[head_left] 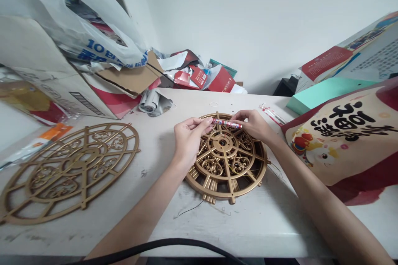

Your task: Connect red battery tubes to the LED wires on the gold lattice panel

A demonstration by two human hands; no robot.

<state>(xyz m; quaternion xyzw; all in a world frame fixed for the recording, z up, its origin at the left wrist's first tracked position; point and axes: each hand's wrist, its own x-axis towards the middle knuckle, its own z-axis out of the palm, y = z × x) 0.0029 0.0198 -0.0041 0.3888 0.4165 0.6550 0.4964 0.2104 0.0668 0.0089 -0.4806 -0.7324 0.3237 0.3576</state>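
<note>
My left hand (pixel 188 137) and my right hand (pixel 253 123) hold the two ends of a small red patterned tube (pixel 226 124), level above a round gold openwork frame (pixel 226 158) lying flat on the white table (pixel 248 223). Both hands have their fingers pinched closed on the tube. A thin thread hangs from the tube toward the frame's hub.
A second gold openwork disc (pixel 66 169) lies at the left. Cardboard boxes and a plastic bag (pixel 93 45) pile up at the back left, red packaging (pixel 202 76) at the back. A large printed bag (pixel 351 140) fills the right. A black cable (pixel 161 245) runs along the front edge.
</note>
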